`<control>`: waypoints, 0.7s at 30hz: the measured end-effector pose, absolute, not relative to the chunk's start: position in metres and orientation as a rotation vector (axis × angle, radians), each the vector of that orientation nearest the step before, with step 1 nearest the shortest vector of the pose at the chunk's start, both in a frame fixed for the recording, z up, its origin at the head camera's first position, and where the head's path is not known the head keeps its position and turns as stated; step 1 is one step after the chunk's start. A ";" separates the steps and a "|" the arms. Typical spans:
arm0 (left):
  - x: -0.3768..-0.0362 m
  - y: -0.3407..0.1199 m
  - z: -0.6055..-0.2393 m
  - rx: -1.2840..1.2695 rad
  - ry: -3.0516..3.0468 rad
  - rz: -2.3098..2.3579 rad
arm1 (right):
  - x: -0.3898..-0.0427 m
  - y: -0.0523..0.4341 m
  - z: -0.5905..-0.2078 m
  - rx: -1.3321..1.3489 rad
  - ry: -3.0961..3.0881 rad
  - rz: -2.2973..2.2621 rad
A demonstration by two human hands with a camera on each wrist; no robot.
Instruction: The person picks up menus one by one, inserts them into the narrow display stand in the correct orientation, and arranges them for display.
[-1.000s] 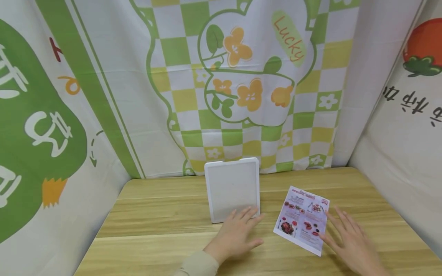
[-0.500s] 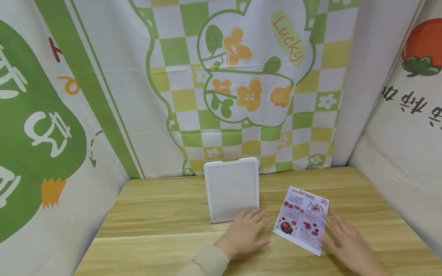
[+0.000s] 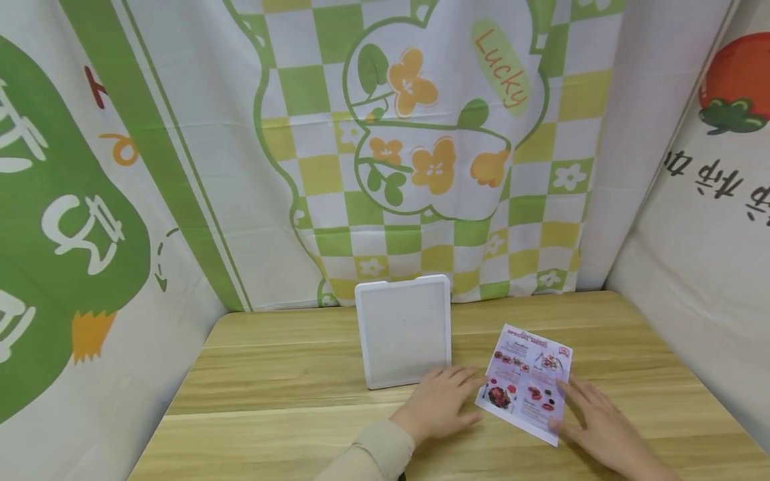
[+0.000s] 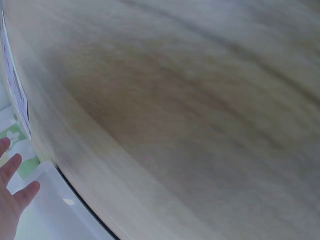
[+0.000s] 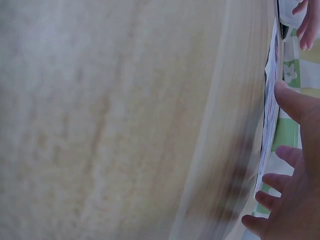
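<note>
A printed menu sheet [image 3: 519,381] lies askew on the wooden table, with food pictures on its face. My left hand [image 3: 440,404], fingers spread, is beside the sheet's left edge and in front of the white upright display frame [image 3: 404,334]. On the other side, my right hand [image 3: 601,427] has its thumb and fingertips at the sheet's right edge. Both hands have relaxed fingers and grip nothing. In the right wrist view the sheet [image 5: 270,110] appears edge-on beside the right thumb. The left wrist view has only part of the left hand [image 4: 11,190] at its edge.
The wooden table [image 3: 271,401] ends at the back against a hanging green-and-yellow checked cloth [image 3: 433,247]. Printed cloths, one with a green patch on the left [image 3: 66,220] and one with a tomato on the right [image 3: 710,254], wall in the sides.
My left hand has moved right, from the front of the display frame toward the menu sheet. My right hand has shifted slightly left, closer over the sheet's edge. Sheet and frame stay put.
</note>
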State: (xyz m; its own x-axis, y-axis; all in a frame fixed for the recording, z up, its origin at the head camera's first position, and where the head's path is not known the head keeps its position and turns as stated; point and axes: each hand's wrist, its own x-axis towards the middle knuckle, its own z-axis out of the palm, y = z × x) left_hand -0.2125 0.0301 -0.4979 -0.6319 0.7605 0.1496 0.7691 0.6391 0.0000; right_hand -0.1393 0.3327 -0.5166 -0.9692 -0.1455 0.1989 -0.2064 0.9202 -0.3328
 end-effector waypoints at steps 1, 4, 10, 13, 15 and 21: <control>-0.213 0.031 -0.498 -1.273 -2.728 -0.098 | -0.140 0.333 -0.517 0.273 -2.911 0.527; -0.214 0.035 -0.498 -1.264 -2.748 -0.103 | -0.141 0.334 -0.518 0.280 -2.913 0.530; -0.215 0.042 -0.497 -1.253 -2.754 -0.086 | -0.143 0.338 -0.520 0.312 -2.912 0.531; -0.216 0.044 -0.498 -1.254 -2.770 -0.097 | -0.143 0.341 -0.521 0.352 -2.904 0.536; -0.216 0.046 -0.498 -1.256 -2.785 -0.097 | -0.144 0.344 -0.521 0.384 -2.894 0.544; -0.217 0.051 -0.500 -1.265 -2.811 -0.061 | -0.147 0.355 -0.524 0.500 -2.824 0.574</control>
